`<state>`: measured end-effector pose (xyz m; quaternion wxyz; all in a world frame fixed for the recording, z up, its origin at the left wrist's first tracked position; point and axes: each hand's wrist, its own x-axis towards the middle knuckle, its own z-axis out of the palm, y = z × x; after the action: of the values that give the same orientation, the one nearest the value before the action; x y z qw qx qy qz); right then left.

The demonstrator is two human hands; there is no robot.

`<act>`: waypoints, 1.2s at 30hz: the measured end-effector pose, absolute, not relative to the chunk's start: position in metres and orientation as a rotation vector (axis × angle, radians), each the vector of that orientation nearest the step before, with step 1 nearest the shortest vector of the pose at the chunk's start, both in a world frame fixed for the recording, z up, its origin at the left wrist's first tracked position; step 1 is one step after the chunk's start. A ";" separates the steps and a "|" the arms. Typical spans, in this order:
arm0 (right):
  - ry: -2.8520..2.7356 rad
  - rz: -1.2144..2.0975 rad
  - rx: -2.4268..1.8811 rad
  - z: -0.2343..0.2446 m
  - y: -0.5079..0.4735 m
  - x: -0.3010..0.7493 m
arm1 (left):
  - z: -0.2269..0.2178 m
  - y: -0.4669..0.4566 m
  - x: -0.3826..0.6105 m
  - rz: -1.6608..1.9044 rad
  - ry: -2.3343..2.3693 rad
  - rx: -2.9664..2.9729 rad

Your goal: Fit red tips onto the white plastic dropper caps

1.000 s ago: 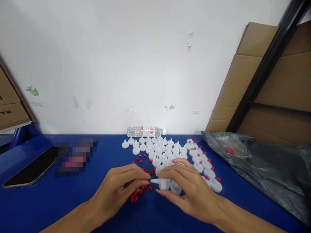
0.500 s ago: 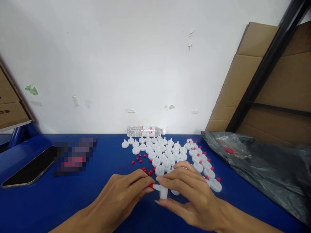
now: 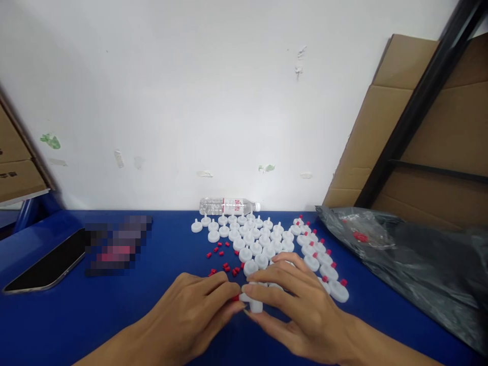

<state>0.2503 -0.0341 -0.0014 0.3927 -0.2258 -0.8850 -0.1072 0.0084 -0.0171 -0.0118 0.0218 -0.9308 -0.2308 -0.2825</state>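
Note:
Between the thumb and fingers of my right hand (image 3: 297, 300) is a white nozzle cap (image 3: 256, 306), lying on its side with its spout toward the left. My left hand (image 3: 202, 305) pinches a small red tip cap (image 3: 235, 298) at the end of that spout, and its fingers partly cover it. Several loose red tip caps (image 3: 226, 267) lie just beyond my left hand. Rows of white nozzle caps (image 3: 249, 238) with bare spouts stand upright past my hands. More nozzle caps with red tips (image 3: 328, 271) stand to the right of my right hand.
A clear plastic bottle (image 3: 229, 206) lies against the white wall. On the left are a phone (image 3: 46, 264) and a blurred-out item (image 3: 118, 246). A dark plastic bag (image 3: 419, 269), with a clear bag of red pieces (image 3: 360, 237) on it, covers the right side of the blue table (image 3: 160, 254).
My left fingers have shifted slightly and cover more of the spout. More loose red caps show past my left hand. The right hand keeps its hold.

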 end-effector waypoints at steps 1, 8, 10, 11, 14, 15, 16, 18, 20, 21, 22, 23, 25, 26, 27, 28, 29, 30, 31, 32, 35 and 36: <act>-2.248 -0.274 -0.575 -0.001 -0.034 0.250 | -0.011 -0.016 0.008 -0.869 -0.715 -2.884; -2.242 -0.254 -0.598 -0.003 -0.029 0.252 | -0.011 -0.012 0.005 -0.841 -0.757 -2.883; -2.244 -0.239 -0.595 -0.003 -0.028 0.252 | -0.013 -0.011 0.005 -0.841 -0.756 -2.880; -2.244 -0.233 -0.590 -0.004 -0.028 0.252 | -0.014 -0.011 0.005 -0.845 -0.753 -2.875; -2.252 -0.224 -0.575 -0.005 -0.028 0.253 | -0.014 -0.012 0.005 -0.868 -0.720 -2.844; -2.257 -0.222 -0.573 -0.005 -0.028 0.253 | -0.014 -0.013 0.005 -0.881 -0.707 -2.829; -2.262 -0.221 -0.572 -0.005 -0.029 0.254 | -0.014 -0.013 0.006 -0.897 -0.692 -2.812; -2.268 -0.219 -0.568 -0.005 -0.029 0.254 | -0.013 -0.014 0.006 -0.919 -0.671 -2.786; -2.268 -0.218 -0.557 -0.005 -0.029 0.255 | -0.012 -0.014 0.007 -0.926 -0.660 -2.776; -2.267 -0.216 -0.552 -0.005 -0.029 0.255 | -0.013 -0.014 0.007 -0.927 -0.655 -2.774; -2.265 -0.214 -0.549 -0.005 -0.029 0.255 | -0.013 -0.014 0.007 -0.930 -0.649 -2.771; -2.265 -0.211 -0.550 -0.005 -0.029 0.255 | -0.013 -0.014 0.007 -0.935 -0.643 -2.765; -2.265 -0.205 -0.555 -0.005 -0.030 0.255 | -0.014 -0.014 0.006 -0.951 -0.623 -2.747; -2.267 -0.199 -0.558 -0.005 -0.030 0.255 | -0.014 -0.014 0.006 -0.958 -0.616 -2.738; -2.270 -0.193 -0.561 -0.005 -0.030 0.255 | -0.015 -0.014 0.006 -0.961 -0.613 -2.732; -2.272 -0.188 -0.563 -0.005 -0.030 0.254 | -0.015 -0.014 0.006 -0.957 -0.616 -2.730; -2.273 -0.182 -0.566 -0.005 -0.030 0.254 | -0.015 -0.014 0.006 -0.950 -0.623 -2.731; -2.274 -0.179 -0.570 -0.005 -0.030 0.254 | -0.014 -0.015 0.007 -0.941 -0.636 -2.733; -2.274 -0.180 -0.576 -0.005 -0.030 0.254 | -0.014 -0.016 0.007 -0.934 -0.649 -2.734; -2.272 -0.189 -0.582 -0.004 -0.030 0.254 | -0.013 -0.016 0.007 -0.928 -0.663 -2.736; -2.263 -0.254 -0.610 -0.004 -0.029 0.255 | -0.009 -0.015 0.005 -0.903 -0.747 -2.785; -2.256 -0.278 -0.623 -0.003 -0.028 0.255 | -0.009 -0.012 0.004 -0.891 -0.804 -2.803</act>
<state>0.2555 -0.0280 -0.0030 0.3824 -0.2444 -0.8844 -0.1088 0.0037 -0.0125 -0.0088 0.0463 -0.9183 -0.2633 -0.2920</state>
